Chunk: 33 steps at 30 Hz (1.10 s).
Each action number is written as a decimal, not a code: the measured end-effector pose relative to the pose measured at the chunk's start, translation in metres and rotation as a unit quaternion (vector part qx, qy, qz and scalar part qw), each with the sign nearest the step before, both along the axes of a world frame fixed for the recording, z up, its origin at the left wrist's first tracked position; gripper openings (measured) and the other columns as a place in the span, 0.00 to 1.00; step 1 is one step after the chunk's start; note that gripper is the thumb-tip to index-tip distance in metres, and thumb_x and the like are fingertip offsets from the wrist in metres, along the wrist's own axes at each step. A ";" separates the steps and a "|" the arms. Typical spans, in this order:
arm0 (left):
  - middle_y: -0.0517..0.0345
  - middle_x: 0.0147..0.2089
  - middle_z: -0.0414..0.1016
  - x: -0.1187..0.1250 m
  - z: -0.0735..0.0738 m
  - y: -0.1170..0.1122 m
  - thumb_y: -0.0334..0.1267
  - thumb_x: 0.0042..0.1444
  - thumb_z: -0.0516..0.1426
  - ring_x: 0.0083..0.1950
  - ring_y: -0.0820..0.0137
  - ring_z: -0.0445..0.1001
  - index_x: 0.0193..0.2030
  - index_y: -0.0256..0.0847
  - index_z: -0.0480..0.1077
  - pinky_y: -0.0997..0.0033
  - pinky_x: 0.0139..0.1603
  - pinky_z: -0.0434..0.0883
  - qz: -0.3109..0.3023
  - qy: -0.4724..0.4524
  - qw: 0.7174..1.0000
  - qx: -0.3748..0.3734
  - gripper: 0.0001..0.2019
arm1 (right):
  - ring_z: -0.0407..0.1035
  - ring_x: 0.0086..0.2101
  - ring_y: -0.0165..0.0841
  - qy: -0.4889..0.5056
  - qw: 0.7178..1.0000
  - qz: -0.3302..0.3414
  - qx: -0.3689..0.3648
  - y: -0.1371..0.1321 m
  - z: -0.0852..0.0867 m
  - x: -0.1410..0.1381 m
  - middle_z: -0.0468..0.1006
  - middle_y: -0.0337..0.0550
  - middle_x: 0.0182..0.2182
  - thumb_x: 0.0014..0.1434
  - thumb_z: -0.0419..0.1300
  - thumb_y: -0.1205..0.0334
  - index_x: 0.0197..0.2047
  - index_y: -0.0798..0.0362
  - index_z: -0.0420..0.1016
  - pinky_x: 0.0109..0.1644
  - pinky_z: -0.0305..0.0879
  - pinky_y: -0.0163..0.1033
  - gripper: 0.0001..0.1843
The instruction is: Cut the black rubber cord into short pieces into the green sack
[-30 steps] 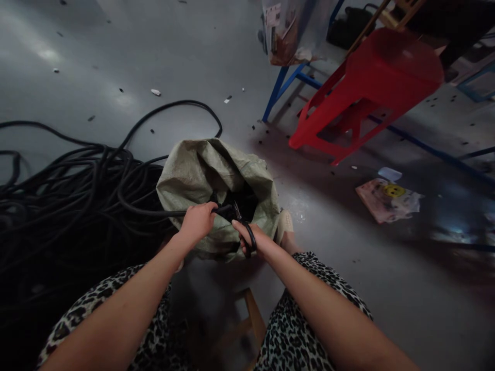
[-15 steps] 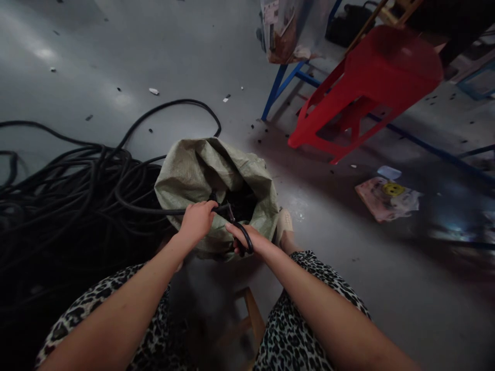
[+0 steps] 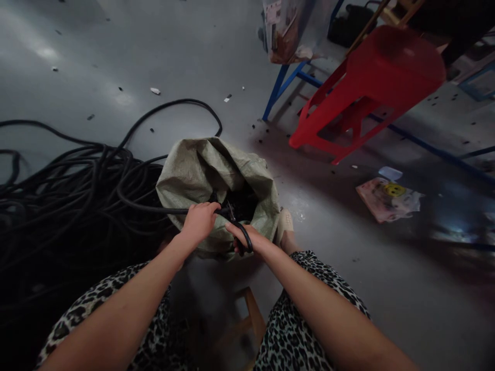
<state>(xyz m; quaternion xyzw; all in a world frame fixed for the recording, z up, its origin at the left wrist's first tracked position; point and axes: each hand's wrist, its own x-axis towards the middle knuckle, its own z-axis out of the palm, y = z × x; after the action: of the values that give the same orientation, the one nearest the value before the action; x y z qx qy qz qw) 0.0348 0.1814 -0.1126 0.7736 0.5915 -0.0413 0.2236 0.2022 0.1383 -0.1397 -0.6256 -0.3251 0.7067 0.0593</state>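
My left hand (image 3: 200, 222) is closed around a black cable (image 3: 162, 210), close to its end, over the mouth of an olive woven sack (image 3: 181, 170). The cable runs left into a large tangled heap. My right hand (image 3: 247, 239) grips black-handled scissors (image 3: 243, 233), their blades pointing up and left beside the cable end. Whether the blades touch the cable I cannot tell. Dark pieces (image 3: 245, 203) lie inside the sack, too shadowed to make out singly.
The cable heap (image 3: 88, 180) spreads over the floor at left. A red plastic stool (image 3: 371, 87) stands at upper right, beside a blue metal frame (image 3: 276, 93). A printed plastic bag (image 3: 386, 198) lies on the floor at right. Small scraps are scattered about.
The scissors' blades look closer together and the cable stub beyond my left hand looks shorter. Both hands have stayed almost in place; the whole view has shifted very slightly.
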 end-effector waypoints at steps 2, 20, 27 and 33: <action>0.51 0.46 0.77 0.000 0.000 0.000 0.32 0.57 0.50 0.48 0.60 0.73 0.49 0.43 0.71 0.60 0.49 0.64 0.001 -0.001 1.000 -0.001 0.15 | 0.66 0.16 0.27 -0.003 1.000 0.002 0.001 0.000 -0.001 0.000 0.69 0.38 0.18 0.58 0.54 0.37 0.35 0.58 0.71 0.17 0.59 0.28 0.28; 0.52 0.46 0.77 0.001 0.004 -0.002 0.31 0.56 0.50 0.49 0.62 0.73 0.48 0.44 0.72 0.62 0.50 0.64 -0.006 -0.017 1.000 -0.012 0.16 | 0.67 0.18 0.29 -0.036 0.995 0.079 0.042 0.003 -0.006 0.002 0.70 0.42 0.18 0.57 0.55 0.39 0.31 0.58 0.71 0.17 0.58 0.30 0.27; 0.53 0.47 0.77 -0.001 0.000 -0.001 0.31 0.55 0.51 0.49 0.61 0.73 0.49 0.45 0.71 0.61 0.50 0.64 0.008 -0.032 0.999 -0.002 0.16 | 0.65 0.13 0.29 -0.068 0.997 0.036 0.031 0.004 0.000 -0.002 0.69 0.41 0.16 0.57 0.53 0.36 0.28 0.57 0.68 0.15 0.59 0.31 0.29; 0.54 0.47 0.77 -0.001 -0.001 -0.001 0.32 0.56 0.51 0.48 0.62 0.73 0.49 0.44 0.70 0.61 0.49 0.64 0.010 -0.033 0.999 0.004 0.15 | 0.63 0.12 0.28 -0.069 0.998 -0.011 0.010 0.002 0.005 -0.005 0.66 0.37 0.14 0.57 0.53 0.35 0.26 0.55 0.64 0.12 0.58 0.30 0.29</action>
<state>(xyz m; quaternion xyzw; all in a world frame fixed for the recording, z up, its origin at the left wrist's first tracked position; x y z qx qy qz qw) 0.0342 0.1807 -0.1136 0.7694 0.5919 -0.0110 0.2398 0.1973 0.1408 -0.1350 -0.6756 -0.3279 0.6583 0.0510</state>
